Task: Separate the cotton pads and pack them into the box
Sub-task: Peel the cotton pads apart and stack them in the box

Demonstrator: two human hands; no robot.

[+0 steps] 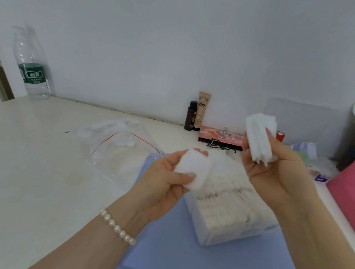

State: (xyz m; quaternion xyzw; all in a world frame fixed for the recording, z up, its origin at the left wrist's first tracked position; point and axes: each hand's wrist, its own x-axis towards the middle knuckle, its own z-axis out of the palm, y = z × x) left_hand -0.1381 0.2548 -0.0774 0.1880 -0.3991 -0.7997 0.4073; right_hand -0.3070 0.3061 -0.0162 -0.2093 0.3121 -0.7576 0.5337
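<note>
1. Box [231, 230]: clear plastic, lower centre-right of frame, sitting on a blue mat [181, 265]. Already well stocked w/ rows of packed pads [227, 195] standing on edge, reaching about to the rim at the far end. So a big share of the packing looks done.
2. Left hand [163, 183], centre of frame: thumb + fingers curled round a small white pad portion [192, 170], thumb pressed on its front face. Held just above the box's left side, not yet in it.
3. Right hand [277, 165], centre-right: fingers + thumb grip a thicker pad stack [259, 138] edge-on, raised above the box, well clear of it. Layers visible along the bottom edge, so this lot prob. isn't separated yet.
4. The 2 bundles are apart, w/ a clear gap between them; reads as mid-split, one portion peeled from the stack.
5. Zip bag [118, 150], left of centre on the table: lying flat, mostly see-through, a few white bits of cotton near its top end. Looks nearly emptied, tho can't tell exactly how much is inside.
6. Left to do, my guess: seat the left-hand portion in the box, split + pack the right-hand stack, then any scraps from the bag. Room in the box looks tight at the far end; the near part is hidden by the hands, can't tell.
</note>
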